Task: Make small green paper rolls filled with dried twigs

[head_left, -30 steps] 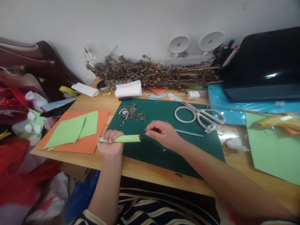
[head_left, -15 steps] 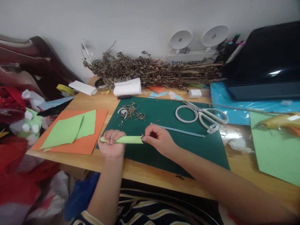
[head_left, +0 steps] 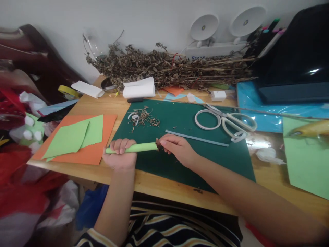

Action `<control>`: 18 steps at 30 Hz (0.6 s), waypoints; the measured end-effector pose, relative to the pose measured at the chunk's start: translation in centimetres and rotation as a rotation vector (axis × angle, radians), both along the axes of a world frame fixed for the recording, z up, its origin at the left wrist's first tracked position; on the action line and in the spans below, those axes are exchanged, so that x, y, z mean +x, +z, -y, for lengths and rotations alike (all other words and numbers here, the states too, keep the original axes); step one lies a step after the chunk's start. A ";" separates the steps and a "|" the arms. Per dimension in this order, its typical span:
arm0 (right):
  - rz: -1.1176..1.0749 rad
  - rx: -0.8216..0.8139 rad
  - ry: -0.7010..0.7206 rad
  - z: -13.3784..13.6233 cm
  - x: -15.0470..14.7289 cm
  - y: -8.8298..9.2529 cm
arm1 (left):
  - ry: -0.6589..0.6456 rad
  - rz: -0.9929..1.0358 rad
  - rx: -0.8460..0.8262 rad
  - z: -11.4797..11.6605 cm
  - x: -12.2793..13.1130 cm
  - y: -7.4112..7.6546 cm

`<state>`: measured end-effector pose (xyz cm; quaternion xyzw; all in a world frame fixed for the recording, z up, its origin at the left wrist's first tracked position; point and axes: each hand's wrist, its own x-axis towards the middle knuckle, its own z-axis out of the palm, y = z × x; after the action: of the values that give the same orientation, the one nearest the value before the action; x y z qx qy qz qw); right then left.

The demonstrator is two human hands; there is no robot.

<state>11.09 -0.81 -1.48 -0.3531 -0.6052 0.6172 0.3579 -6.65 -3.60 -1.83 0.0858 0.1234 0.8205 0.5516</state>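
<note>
My left hand (head_left: 120,153) is wrapped round a light green paper tube (head_left: 144,147), which lies nearly level above the green cutting mat (head_left: 149,168). At the tube's right end, my right hand (head_left: 177,147) pinches some brown dried plant bits (head_left: 159,144) that stick out of the opening. A small pile of dried stems (head_left: 145,117) rests on the mat beyond the tube. A thin grey-blue strip (head_left: 197,138) lies behind my right hand. Scissors with white handles (head_left: 226,120) and a white tape ring (head_left: 207,119) are farther right on the mat.
Green paper sheets (head_left: 68,140) lie on orange paper (head_left: 102,151) at the left. A bundle of dried plants (head_left: 164,68) runs along the wall, behind a folded white paper (head_left: 138,90). At the right are a glue gun (head_left: 312,128) and more green paper (head_left: 303,164).
The whole view has shifted slightly. My right fingers have drawn a little away from the tube's end, and more of the brown plant bits shows there. My left hand keeps its grip.
</note>
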 end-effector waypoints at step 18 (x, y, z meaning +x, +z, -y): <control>0.075 0.480 0.019 -0.1 0.4 -0.8 | -0.057 0.128 0.047 -0.1 -0.2 0.0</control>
<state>11.47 -0.66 -2.28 -0.2751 -0.7506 0.4455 0.4030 -6.89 -3.49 -1.81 0.0497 0.0659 0.8109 0.5794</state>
